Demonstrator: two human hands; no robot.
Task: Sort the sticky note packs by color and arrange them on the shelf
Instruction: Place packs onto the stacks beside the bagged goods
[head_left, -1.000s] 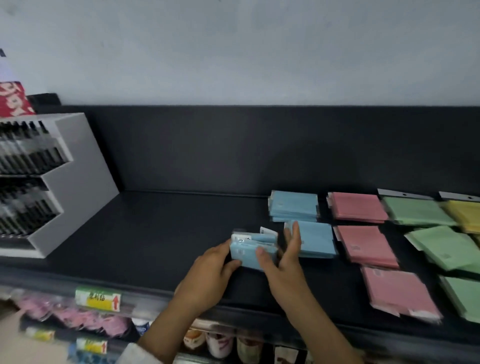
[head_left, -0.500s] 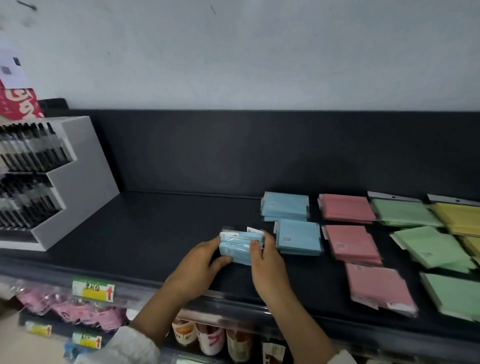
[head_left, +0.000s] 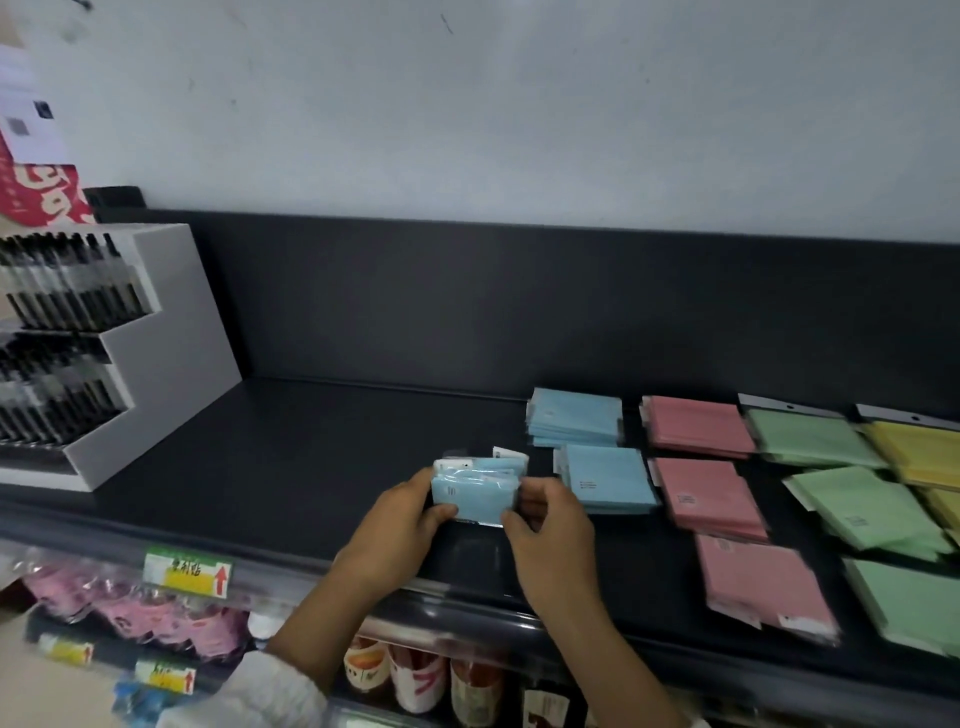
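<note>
Bundle of blue sticky note packs (head_left: 475, 488) sits upright just below the middle of the frame, clamped from both sides. The left hand (head_left: 400, 525) grips its left edge as before. The right hand (head_left: 550, 540), whose fingers a second ago stretched toward the flat blue pack (head_left: 608, 478), has drawn back and now pinches the bundle's right edge. I cannot tell whether the bundle's lower edge touches the dark shelf (head_left: 311, 457). It looks like squaring-up before laying these beside the rear blue stack (head_left: 574, 418). Pink packs (head_left: 696, 426), green packs (head_left: 810, 439) and yellow packs (head_left: 914, 447) already lie in columns to the right, so blue seems the last colour to settle.
</note>
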